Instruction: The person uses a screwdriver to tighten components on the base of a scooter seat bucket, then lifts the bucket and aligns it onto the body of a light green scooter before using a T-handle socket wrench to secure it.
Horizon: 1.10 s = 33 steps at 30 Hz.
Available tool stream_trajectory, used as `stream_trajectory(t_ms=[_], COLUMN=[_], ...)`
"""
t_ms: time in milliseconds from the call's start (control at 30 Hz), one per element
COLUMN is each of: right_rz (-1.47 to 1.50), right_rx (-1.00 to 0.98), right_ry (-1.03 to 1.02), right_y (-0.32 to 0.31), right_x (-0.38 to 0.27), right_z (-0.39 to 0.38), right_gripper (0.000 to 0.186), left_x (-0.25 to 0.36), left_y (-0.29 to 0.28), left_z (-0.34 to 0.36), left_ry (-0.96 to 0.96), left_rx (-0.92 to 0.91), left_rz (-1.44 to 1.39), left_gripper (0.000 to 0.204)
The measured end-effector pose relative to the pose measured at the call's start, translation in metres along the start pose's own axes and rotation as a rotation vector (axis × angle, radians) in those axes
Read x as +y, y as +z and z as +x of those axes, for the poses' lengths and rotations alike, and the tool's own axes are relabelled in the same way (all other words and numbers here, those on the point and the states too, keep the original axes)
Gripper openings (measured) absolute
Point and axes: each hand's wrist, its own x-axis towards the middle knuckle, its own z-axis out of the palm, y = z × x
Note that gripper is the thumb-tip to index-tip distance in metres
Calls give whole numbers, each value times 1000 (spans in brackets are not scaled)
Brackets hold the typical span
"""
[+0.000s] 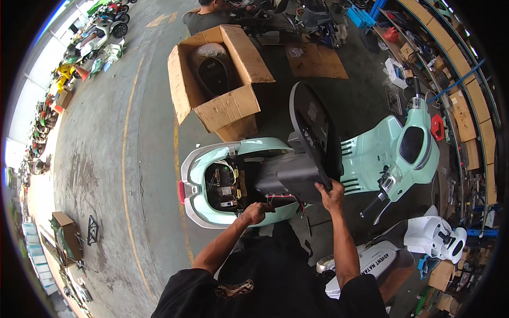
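Clock: read from the middle of the view, 12 at the top;
Scooter: a mint-green scooter [371, 143] stretches across the middle, its red tail light [181, 192] toward 8 o'clock and its handlebar [411, 146] at 3 o'clock;
Seat: the black seat [313, 114] stands tilted up at 2 o'clock, between the scooter's rear body and its footboard, underside partly in view;
Bin: a black plastic bin [286, 172] lies just beside the seat's underside, reaching into the rear opening;
Right hand: the right hand [332, 195] is at 4 o'clock, clamped on the near edge of the seat;
Left hand: the left hand [255, 212] is at 6 o'clock, fingers curled, at the near rim of the rear opening; cannot tell whether it grips anything; a red wire [283, 196] runs near it;
Opening: wires and small electrical parts [228, 188] sit inside, between 7 and 8 o'clock;
Box: an open cardboard box [228, 108] at 11 o'clock, another black seat [213, 74] inside;
Co-worker: a person [204, 21] in a dark top, beyond the box;
Around: flat cardboard [318, 62] on the floor at 1 o'clock; loaded shelves [464, 111] between 2 and 3; a white scooter [366, 259] at 4; parked scooters [101, 37] at 10
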Motion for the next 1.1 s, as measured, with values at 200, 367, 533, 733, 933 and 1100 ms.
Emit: stream_trajectory(t_ms=[200, 367, 533, 733, 933, 1100], right_rz=[74, 77, 153, 180, -43, -210], right_rx=[-16, -144, -162, -243, -363, -357], right_ry=[-254, -489, -437, -344, -420, -401], right_y=[-14, -13, -22, -36, -48, -28], right_x=[-17, -12, 4, 50, 49, 31], right_z=[2, 30, 29, 1, 1, -15], right_gripper=[18, 18, 19, 15, 17, 20], left_x=[7, 8, 17, 18, -9, -19], left_y=[-9, -6, -5, -4, 5, 11], left_z=[8, 14, 13, 8, 5, 5], left_ry=[-2, -71, -95, -103, 308, 330], left_rx=[-88, -109, -26, -15, 197, 318], left_rz=[89, 119, 35, 17, 392, 497], left_gripper=[54, 55, 53, 52, 34, 30])
